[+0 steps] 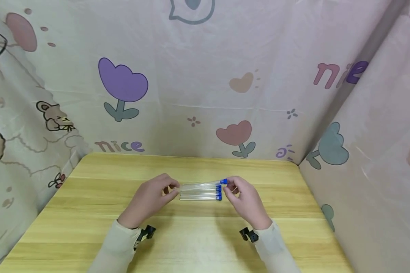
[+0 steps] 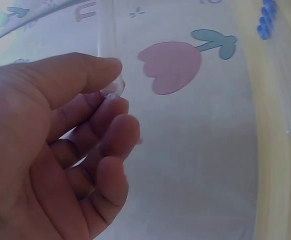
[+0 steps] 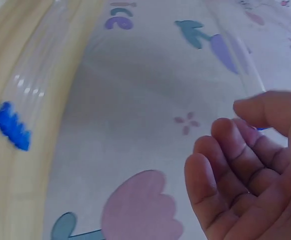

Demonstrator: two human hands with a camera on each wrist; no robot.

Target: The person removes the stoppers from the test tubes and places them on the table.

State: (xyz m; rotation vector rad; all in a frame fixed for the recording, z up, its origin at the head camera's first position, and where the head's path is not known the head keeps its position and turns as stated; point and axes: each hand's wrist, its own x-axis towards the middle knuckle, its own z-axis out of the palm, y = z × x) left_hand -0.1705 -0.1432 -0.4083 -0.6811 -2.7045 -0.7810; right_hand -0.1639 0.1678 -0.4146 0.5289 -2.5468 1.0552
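Note:
A clear test tube with a blue cap (image 1: 223,181) is held up level between my two hands. My left hand (image 1: 155,192) pinches its clear end between thumb and fingertips; the left wrist view shows that tube end (image 2: 114,89) under the thumb. At the capped end, my right hand (image 1: 243,198) holds the cap between thumb and index finger. In the right wrist view the thumb hides most of the cap. Several more capped test tubes (image 1: 199,196) lie side by side on the table just below, their blue caps (image 3: 11,126) toward the right.
The light wooden table (image 1: 191,242) spreads out around the tubes. Behind it hangs a printed curtain (image 1: 177,76), which also closes off the left and right sides. A small black camera mount (image 1: 248,234) sits on the right wrist, another camera mount (image 1: 147,232) on the left.

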